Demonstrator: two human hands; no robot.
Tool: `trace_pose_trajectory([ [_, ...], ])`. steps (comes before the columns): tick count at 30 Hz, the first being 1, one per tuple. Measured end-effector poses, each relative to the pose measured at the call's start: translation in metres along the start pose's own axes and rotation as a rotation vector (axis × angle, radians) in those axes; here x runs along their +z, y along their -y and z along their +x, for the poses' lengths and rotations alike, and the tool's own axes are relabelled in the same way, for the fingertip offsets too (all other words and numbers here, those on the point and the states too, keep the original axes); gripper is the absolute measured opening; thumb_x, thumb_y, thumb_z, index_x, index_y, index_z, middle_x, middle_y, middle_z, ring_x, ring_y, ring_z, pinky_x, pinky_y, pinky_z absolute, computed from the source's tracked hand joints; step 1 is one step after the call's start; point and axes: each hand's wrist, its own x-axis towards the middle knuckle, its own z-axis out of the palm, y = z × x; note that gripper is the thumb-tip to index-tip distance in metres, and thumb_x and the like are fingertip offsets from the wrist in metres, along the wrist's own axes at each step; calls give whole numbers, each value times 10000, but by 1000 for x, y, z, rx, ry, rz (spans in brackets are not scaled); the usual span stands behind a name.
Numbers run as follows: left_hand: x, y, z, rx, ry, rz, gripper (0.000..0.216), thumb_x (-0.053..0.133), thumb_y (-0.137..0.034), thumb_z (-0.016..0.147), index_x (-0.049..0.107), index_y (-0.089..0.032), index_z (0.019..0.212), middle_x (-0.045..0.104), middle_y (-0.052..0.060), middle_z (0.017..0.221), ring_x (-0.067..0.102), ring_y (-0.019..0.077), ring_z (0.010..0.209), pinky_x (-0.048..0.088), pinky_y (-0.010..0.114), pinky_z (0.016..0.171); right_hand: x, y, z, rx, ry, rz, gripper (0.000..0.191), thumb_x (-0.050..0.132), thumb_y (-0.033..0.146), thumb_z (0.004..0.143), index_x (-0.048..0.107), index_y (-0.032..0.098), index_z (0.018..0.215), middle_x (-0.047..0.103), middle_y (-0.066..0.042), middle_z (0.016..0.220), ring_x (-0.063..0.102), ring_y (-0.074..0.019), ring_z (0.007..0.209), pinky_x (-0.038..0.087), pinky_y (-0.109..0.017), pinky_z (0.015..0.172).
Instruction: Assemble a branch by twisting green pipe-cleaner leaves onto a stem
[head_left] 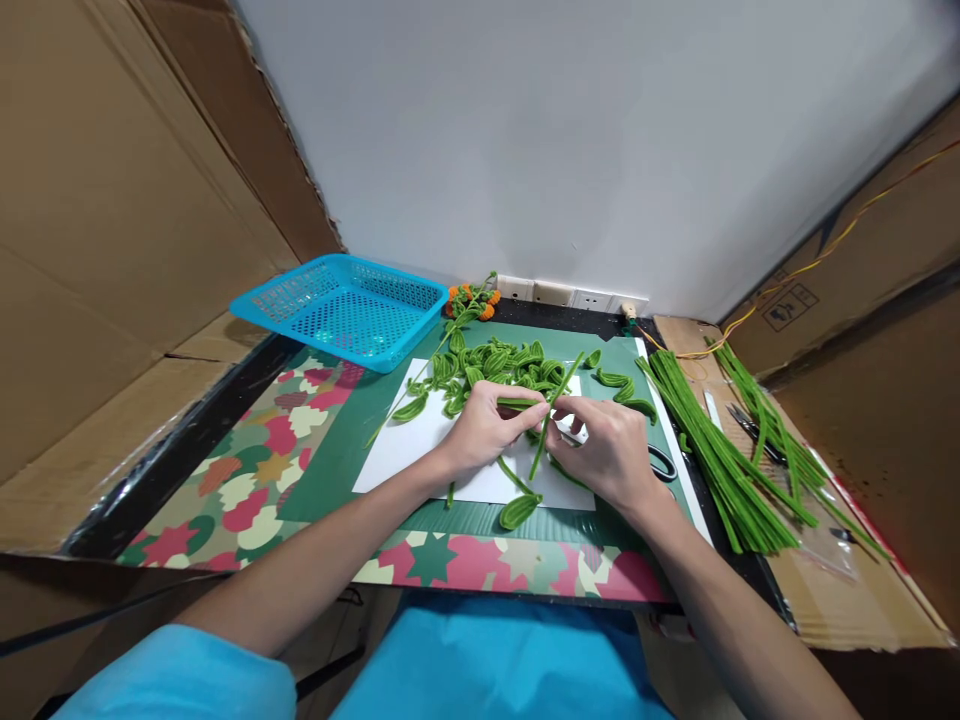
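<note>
Above a white sheet of paper (405, 455), my left hand (487, 425) is closed, pinching folded green pipe cleaners (516, 403) between thumb and fingers. My right hand (609, 445) meets it fingertip to fingertip and pinches a slanting green pipe cleaner (568, 375), which crosses the left hand's piece. Behind both hands lies a pile of green pipe-cleaner leaves (495, 357). A single looped leaf with a stem (519, 511) rests in front, below the hands. Partly hidden by my right hand is a pair of scissors with a dark handle (663, 463).
A blue plastic basket (352, 315) stands back left, beside orange pipe-cleaner flowers (480, 300). To the right, bundles of long green pipe cleaners (720, 460) lie near pliers (750, 425) on cardboard. Cardboard walls flank both sides; sockets (592, 299) line the rear wall.
</note>
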Motion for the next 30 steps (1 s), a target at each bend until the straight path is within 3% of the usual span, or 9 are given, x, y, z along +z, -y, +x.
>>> trace_pose_trajectory([
  [7, 1, 3, 2, 22, 37, 27, 249, 763, -367, 891, 847, -133, 898, 803, 75, 784, 737, 215, 750, 586, 281, 701, 2, 1, -2, 13, 68, -50, 54, 671, 205, 873, 722, 223, 871, 786, -10, 736, 658, -170, 561, 370, -292, 595],
  [10, 1, 4, 3, -16, 34, -8, 248, 773, -369, 882, 842, -131, 903, 777, 59, 737, 686, 173, 648, 544, 249, 605, 3, 1, -3, 21, 81, -43, 53, 678, 204, 884, 721, 224, 862, 785, -7, 729, 682, -175, 571, 367, -289, 581],
  [13, 0, 5, 3, -109, 29, -112, 280, 787, -405, 875, 821, -135, 939, 712, 18, 676, 507, 85, 452, 369, 204, 416, 2, -2, -2, 25, 33, -6, 35, 694, 227, 913, 728, 223, 907, 798, -7, 759, 706, -166, 583, 397, -274, 577],
  [17, -2, 8, 5, -210, 39, -244, 342, 816, -475, 851, 776, -150, 945, 683, 10, 714, 424, 51, 395, 258, 191, 350, -1, -8, 0, 12, -35, 32, 120, 691, 255, 971, 732, 224, 1079, 819, -12, 868, 715, -143, 587, 443, -263, 568],
  [19, -4, 9, 5, -223, 57, -265, 367, 818, -505, 849, 767, -154, 943, 676, 16, 707, 419, 50, 389, 240, 189, 343, -2, -11, 1, -44, -23, 41, 152, 673, 234, 997, 733, 225, 1137, 827, -24, 933, 737, -138, 637, 474, -257, 594],
  [23, -6, 11, 6, -240, 92, -282, 362, 819, -522, 847, 767, -175, 939, 657, 7, 660, 428, 53, 383, 259, 190, 355, -2, -13, 1, -139, -1, 27, 136, 642, 199, 1026, 766, 235, 1066, 835, -36, 1025, 782, -150, 789, 524, -247, 673],
  [30, -9, 11, 6, -266, 115, -324, 350, 859, -478, 821, 766, -175, 971, 621, -9, 611, 438, 63, 395, 278, 189, 371, -3, -13, 2, -162, -57, 32, 148, 638, 219, 1035, 785, 226, 1040, 844, -36, 1032, 801, -161, 825, 570, -237, 710],
])
